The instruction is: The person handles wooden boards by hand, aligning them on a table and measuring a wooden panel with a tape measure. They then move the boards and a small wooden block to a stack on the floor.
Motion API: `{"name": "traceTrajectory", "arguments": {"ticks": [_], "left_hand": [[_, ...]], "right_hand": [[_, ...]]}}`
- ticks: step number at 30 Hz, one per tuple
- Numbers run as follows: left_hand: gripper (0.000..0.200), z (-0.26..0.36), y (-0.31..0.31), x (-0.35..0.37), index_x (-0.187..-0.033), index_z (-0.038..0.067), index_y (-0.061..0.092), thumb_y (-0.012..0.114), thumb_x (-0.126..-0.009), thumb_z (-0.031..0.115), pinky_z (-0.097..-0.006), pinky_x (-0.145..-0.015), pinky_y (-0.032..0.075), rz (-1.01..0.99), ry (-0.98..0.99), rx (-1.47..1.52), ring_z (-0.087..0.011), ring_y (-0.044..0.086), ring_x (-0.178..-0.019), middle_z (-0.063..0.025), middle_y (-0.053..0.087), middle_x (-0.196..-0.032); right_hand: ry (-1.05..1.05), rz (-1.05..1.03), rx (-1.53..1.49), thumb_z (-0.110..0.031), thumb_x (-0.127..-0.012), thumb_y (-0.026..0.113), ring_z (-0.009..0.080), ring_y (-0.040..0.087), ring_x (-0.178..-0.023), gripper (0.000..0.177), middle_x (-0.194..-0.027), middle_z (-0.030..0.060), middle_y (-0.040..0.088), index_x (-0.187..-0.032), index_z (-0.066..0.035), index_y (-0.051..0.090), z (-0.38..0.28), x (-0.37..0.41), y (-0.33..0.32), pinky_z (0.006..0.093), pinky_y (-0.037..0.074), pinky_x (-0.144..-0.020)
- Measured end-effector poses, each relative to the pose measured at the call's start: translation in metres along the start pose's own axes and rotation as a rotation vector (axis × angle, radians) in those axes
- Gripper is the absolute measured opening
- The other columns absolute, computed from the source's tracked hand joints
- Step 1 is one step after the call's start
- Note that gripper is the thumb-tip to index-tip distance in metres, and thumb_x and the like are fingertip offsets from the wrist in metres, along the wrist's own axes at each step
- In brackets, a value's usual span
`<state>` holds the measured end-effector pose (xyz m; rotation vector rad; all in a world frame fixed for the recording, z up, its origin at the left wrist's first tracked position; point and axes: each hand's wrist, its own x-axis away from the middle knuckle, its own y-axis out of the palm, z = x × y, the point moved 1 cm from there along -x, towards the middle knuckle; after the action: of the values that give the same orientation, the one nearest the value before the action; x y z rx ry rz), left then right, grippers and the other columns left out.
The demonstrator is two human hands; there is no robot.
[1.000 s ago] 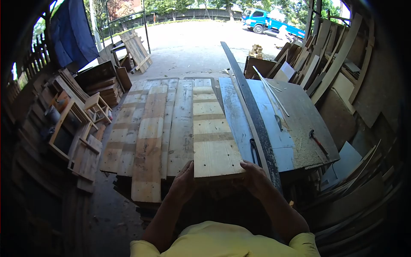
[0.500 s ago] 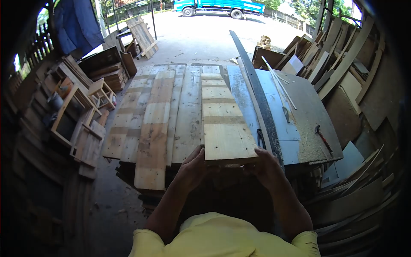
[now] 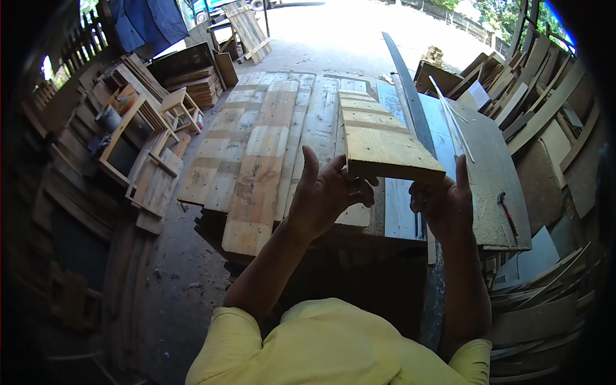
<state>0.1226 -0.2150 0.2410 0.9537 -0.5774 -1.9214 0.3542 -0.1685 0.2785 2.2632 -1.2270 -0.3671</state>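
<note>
A long wooden plank (image 3: 388,142), pale with darker bands across it, points away from me over the workbench. Its near end is raised and tilted, so its end face shows. My left hand (image 3: 326,197) is at the plank's near left corner, fingers curled under it and thumb sticking up off the wood. At the near right corner, my right hand (image 3: 444,204) has its fingers bent beneath the edge, with one digit pointing up beside it. Both hands bear the near end from below; the fingertips are partly hidden. Other planks (image 3: 260,167) lie side by side to the left.
A long dark metal bar (image 3: 410,90) runs along the bench right of the plank. A hammer (image 3: 507,215) lies on the sawdust-strewn board at right. Timber offcuts (image 3: 539,109) lean along the right side. A small wooden stool (image 3: 179,109) stands at left.
The plank's near end has risen and tilted, showing its end face. My hands moved up and right with it, shifting from its sides to beneath it. The camera view has turned left and downward.
</note>
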Motion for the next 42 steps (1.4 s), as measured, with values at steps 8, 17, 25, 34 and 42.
{"name": "traceTrajectory", "arguments": {"ticks": [8, 17, 25, 34, 42], "left_hand": [[0.090, 0.003, 0.005, -0.004, -0.131, 0.002, 0.046, 0.016, -0.090, 0.075, -0.0424, -0.084, 0.042, -0.029, 0.054, 0.057, -0.0268, 0.059, -0.100, -0.0161, 0.063, -0.115], [0.087, 0.008, 0.008, -0.006, -0.131, 0.002, 0.046, 0.018, -0.091, 0.073, -0.0429, -0.085, 0.042, -0.017, 0.061, 0.040, -0.0260, 0.058, -0.103, -0.0149, 0.064, -0.116], [0.059, 0.007, 0.008, 0.006, -0.125, 0.004, 0.053, 0.034, -0.099, 0.053, -0.0425, -0.084, 0.044, 0.160, 0.060, -0.096, -0.0259, 0.062, -0.092, -0.0147, 0.066, -0.106], [0.056, 0.009, 0.019, 0.000, -0.123, 0.004, 0.054, 0.037, -0.098, 0.051, -0.0411, -0.079, 0.044, 0.250, 0.154, -0.226, -0.0244, 0.060, -0.089, -0.0128, 0.066, -0.107], [0.057, 0.003, 0.020, -0.005, -0.125, 0.005, 0.054, 0.037, -0.098, 0.052, -0.0418, -0.078, 0.045, 0.217, 0.136, -0.277, -0.0247, 0.060, -0.088, -0.0142, 0.065, -0.108]], "right_hand": [[-0.019, -0.048, -0.029, -0.074, -0.091, 0.019, 0.0218, 0.063, -0.063, 0.090, -0.081, 0.0165, 0.068, -0.114, 0.004, 0.058, -0.005, -0.007, 0.006, 0.0319, 0.049, -0.062], [-0.009, -0.055, -0.049, -0.075, -0.090, 0.017, 0.0229, 0.063, -0.062, 0.092, -0.081, 0.0175, 0.068, -0.116, 0.004, 0.057, -0.007, -0.011, 0.005, 0.0323, 0.049, -0.062], [0.001, -0.086, -0.024, -0.080, -0.087, 0.014, 0.0251, 0.064, -0.063, 0.097, -0.082, 0.0181, 0.067, -0.112, 0.002, 0.061, 0.009, -0.011, 0.007, 0.0350, 0.050, -0.063], [0.038, -0.167, 0.005, -0.084, -0.083, 0.010, 0.0214, 0.064, -0.066, 0.106, -0.085, 0.0164, 0.069, -0.126, 0.002, 0.054, 0.009, -0.016, -0.003, 0.0328, 0.046, -0.071], [0.037, -0.122, 0.081, -0.072, -0.092, 0.024, 0.0216, 0.066, -0.074, 0.089, -0.091, 0.0161, 0.069, -0.124, 0.004, 0.055, 0.001, -0.015, -0.015, 0.0346, 0.050, -0.072]]}}
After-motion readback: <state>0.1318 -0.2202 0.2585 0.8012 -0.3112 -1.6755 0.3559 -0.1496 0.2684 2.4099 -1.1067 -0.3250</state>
